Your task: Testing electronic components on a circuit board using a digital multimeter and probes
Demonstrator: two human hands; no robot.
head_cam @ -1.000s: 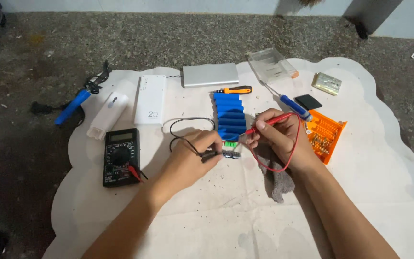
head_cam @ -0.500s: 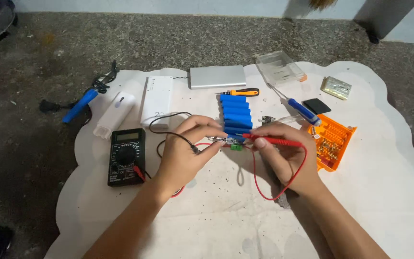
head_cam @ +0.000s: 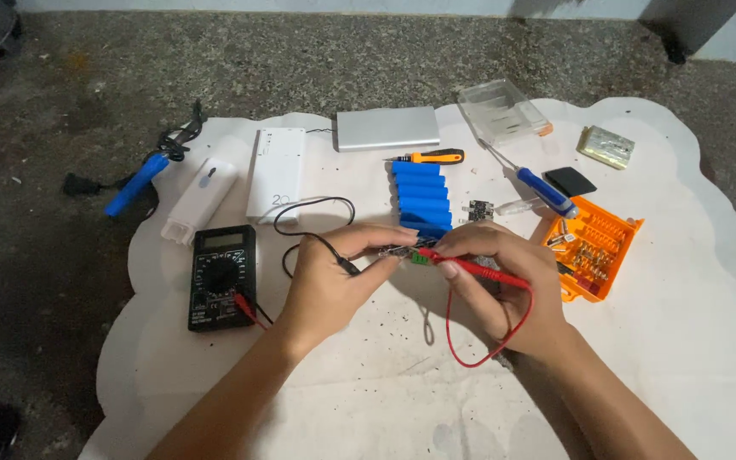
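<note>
My left hand (head_cam: 334, 277) pinches a black test probe with its black lead (head_cam: 308, 230) trailing back. My right hand (head_cam: 504, 281) grips a red test probe (head_cam: 470, 267), whose red lead loops below the hand. Both probe tips meet at a small green circuit board (head_cam: 419, 255) at the near end of a row of blue cylindrical battery cells (head_cam: 423, 196). A black multimeter (head_cam: 221, 277) lies left of my left hand, with both leads plugged into it.
On the white cloth (head_cam: 402, 400) lie a white power bank (head_cam: 277, 175), a silver power bank (head_cam: 388, 129), a white case (head_cam: 200, 200), an orange-handled screwdriver (head_cam: 436, 157), a blue-handled screwdriver (head_cam: 545, 192), an orange bit tray (head_cam: 594, 243) and a clear plastic box (head_cam: 503, 109). A blue tool (head_cam: 135, 183) rests on the concrete floor.
Both hands rose slightly off the cloth and drew together, bringing the red and black probe tips onto the small board at the cells' near end. The camera shifted a little.
</note>
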